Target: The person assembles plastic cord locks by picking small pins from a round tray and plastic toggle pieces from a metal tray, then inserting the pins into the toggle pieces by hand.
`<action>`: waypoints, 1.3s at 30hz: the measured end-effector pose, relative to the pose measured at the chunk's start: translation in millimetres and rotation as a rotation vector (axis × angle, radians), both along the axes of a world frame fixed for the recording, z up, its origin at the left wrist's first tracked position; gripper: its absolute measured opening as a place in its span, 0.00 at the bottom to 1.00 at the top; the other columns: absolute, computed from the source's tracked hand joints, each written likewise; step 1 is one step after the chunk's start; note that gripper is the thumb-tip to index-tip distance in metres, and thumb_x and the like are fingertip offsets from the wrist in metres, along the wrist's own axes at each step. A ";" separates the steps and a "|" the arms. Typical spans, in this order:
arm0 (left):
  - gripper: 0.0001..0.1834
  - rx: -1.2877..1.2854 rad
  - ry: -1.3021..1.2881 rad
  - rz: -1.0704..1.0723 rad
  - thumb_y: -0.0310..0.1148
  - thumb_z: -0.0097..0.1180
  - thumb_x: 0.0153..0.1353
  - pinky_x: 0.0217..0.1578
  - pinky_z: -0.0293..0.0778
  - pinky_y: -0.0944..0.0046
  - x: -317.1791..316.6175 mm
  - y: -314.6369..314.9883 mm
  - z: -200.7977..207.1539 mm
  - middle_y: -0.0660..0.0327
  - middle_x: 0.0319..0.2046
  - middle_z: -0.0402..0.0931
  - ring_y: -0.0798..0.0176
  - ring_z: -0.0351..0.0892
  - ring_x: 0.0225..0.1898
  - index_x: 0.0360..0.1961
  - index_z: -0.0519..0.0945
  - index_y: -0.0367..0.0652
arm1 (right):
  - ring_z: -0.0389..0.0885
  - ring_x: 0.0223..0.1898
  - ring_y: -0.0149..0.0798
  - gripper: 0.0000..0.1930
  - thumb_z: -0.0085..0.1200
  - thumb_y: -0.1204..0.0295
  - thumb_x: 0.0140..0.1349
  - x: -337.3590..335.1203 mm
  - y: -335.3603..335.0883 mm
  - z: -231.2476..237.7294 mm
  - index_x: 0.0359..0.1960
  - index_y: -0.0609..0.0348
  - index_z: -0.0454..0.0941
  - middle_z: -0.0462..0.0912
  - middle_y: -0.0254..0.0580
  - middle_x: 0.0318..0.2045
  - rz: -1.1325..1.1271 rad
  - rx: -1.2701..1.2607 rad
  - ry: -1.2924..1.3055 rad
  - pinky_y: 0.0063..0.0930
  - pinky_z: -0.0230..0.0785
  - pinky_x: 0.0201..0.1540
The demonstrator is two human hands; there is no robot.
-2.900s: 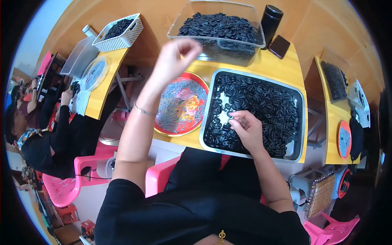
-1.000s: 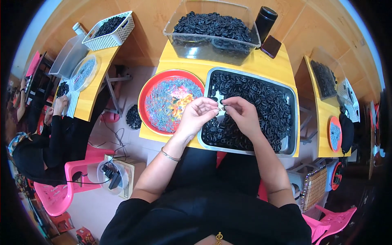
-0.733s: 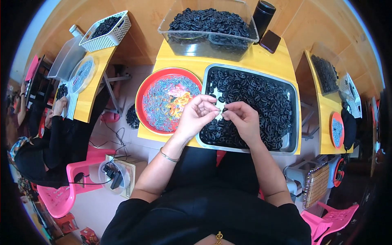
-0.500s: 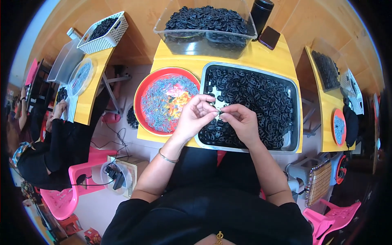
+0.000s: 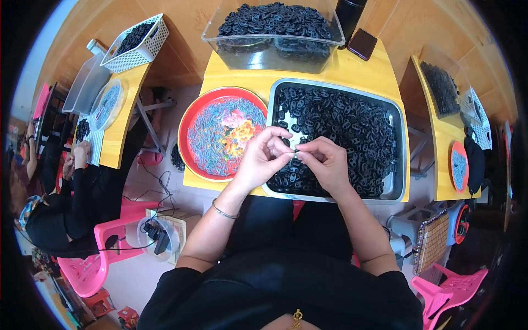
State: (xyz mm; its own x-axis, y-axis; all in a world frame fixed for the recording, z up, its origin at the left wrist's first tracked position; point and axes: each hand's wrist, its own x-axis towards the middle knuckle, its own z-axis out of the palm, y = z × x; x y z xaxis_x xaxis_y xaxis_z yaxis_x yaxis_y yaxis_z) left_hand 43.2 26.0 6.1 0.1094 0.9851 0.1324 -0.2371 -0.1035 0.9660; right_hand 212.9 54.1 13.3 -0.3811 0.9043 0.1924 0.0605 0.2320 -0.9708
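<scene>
My left hand (image 5: 265,157) and my right hand (image 5: 324,162) meet fingertip to fingertip above a metal tray (image 5: 403,165). Each is closed in a pinch on something tiny between them; only a small pale-green and dark speck shows, and its kind cannot be made out. Beneath them the tray holds a thick layer of small black oval pieces with holes (image 5: 346,121). To the left, overlapping the tray's side in view, stands a red round tray (image 5: 184,132) with a flower pattern, strewn with thin grey-blue slivers (image 5: 212,137).
A clear plastic bin (image 5: 264,58) heaped with black pieces stands at the back of the yellow table (image 5: 242,80), beside a dark phone-like object (image 5: 362,44) and a black cylinder (image 5: 350,19). At the left, another person's hand (image 5: 82,151) works at a neighbouring table.
My hands stay pinched together in nearly the same place, with only slight finger movement. The whole view has shifted a little.
</scene>
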 end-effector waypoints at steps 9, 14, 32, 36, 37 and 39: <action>0.16 0.005 -0.049 0.092 0.16 0.53 0.52 0.34 0.70 0.76 9.3 -0.2 1.7 0.63 0.28 0.75 0.75 0.74 0.32 0.43 0.68 0.36 | 0.77 0.29 0.26 0.07 0.52 0.83 0.53 0.0 2.1 -6.6 0.35 0.66 0.76 0.77 0.37 0.29 0.010 -0.205 0.164 0.16 0.69 0.33; 0.13 -0.036 -0.082 0.090 0.18 0.53 0.54 0.35 0.71 0.75 6.9 -0.1 -0.1 0.62 0.30 0.75 0.74 0.75 0.33 0.41 0.70 0.36 | 0.78 0.33 0.29 0.06 0.50 0.82 0.55 0.3 2.0 -5.9 0.35 0.67 0.75 0.79 0.41 0.33 0.025 -0.290 0.276 0.20 0.72 0.37; 0.07 0.400 0.987 0.161 0.20 0.54 0.46 0.33 0.72 0.62 13.5 9.1 5.1 0.54 0.27 0.72 0.54 0.75 0.31 0.30 0.77 0.35 | 0.75 0.33 0.25 0.08 0.46 0.81 0.59 1.5 8.7 -2.9 0.39 0.65 0.73 0.76 0.36 0.33 -0.148 -0.149 0.326 0.16 0.67 0.36; 0.06 0.434 1.227 0.075 0.19 0.53 0.43 0.32 0.71 0.58 14.3 19.3 7.4 0.54 0.23 0.70 0.52 0.74 0.30 0.26 0.76 0.36 | 0.75 0.33 0.25 0.08 0.45 0.81 0.59 2.6 9.3 -2.3 0.39 0.65 0.72 0.75 0.36 0.33 -0.169 -0.175 0.352 0.16 0.67 0.36; 0.06 0.438 1.228 0.069 0.19 0.53 0.43 0.32 0.71 0.58 12.6 22.3 10.0 0.54 0.23 0.70 0.52 0.74 0.30 0.26 0.76 0.36 | 0.75 0.33 0.25 0.07 0.45 0.80 0.59 1.8 9.1 -2.5 0.39 0.65 0.72 0.75 0.36 0.33 -0.161 -0.163 0.361 0.16 0.67 0.36; 0.03 0.515 1.401 -0.068 0.24 0.51 0.41 0.34 0.73 0.60 6.7 28.3 18.6 0.55 0.23 0.71 0.55 0.74 0.33 0.20 0.75 0.38 | 0.75 0.33 0.26 0.07 0.45 0.80 0.59 1.9 9.5 -3.5 0.39 0.65 0.72 0.75 0.36 0.34 -0.159 -0.151 0.375 0.17 0.67 0.36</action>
